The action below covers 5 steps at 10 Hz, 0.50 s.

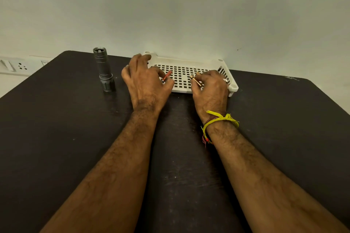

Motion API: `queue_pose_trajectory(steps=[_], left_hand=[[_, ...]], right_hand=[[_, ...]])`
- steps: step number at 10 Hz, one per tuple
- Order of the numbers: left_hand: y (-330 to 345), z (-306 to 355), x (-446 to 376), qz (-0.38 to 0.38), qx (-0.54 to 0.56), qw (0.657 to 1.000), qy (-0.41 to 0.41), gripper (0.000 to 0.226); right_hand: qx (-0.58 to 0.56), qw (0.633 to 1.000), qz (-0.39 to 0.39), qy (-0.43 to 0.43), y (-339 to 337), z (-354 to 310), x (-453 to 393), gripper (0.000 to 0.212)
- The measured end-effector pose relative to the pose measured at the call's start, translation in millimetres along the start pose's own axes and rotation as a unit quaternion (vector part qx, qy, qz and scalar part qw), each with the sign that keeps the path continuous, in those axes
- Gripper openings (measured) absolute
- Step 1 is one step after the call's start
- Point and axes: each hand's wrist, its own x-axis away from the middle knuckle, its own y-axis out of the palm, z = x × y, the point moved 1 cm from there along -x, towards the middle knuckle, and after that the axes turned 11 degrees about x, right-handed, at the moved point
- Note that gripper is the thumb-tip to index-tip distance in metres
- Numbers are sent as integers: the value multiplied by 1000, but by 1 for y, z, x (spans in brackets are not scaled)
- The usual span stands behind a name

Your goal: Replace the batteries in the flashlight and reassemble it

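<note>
A grey metal flashlight [104, 70] stands upright on its head at the back left of the dark table, its tail end open at the top. My left hand [145, 79] is to its right, over the near-left part of a white perforated tray [181, 62], and pinches a red battery [167, 76] between thumb and fingers. My right hand [211, 89] is over the tray's near-right part and holds a gold-coloured battery [196, 80] that points up and to the left. Both batteries hang just above the tray floor.
The dark table [75, 138] reaches a pale wall at the back. A white wall socket panel [17, 66] sits at the far left beyond the table edge. A yellow thread band [220, 119] is tied on my right wrist.
</note>
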Motion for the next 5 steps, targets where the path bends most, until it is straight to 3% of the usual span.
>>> queue_pose_trajectory(steps=[1, 3, 4, 5], left_hand=[[7, -2, -6, -9, -17, 1000, -21, 26], [12, -3, -8, -39, -51, 997, -36, 29], [11, -5, -8, -29, -38, 998, -39, 40], [6, -6, -6, 8, 13, 999, -49, 51]], right_hand=[[61, 998, -26, -1, 9, 3, -7, 23], [79, 996, -53, 3, 15, 7, -10, 26], [40, 998, -35, 14, 12, 7, -9, 36], [-5, 998, 38, 58, 6, 9, -9, 32]])
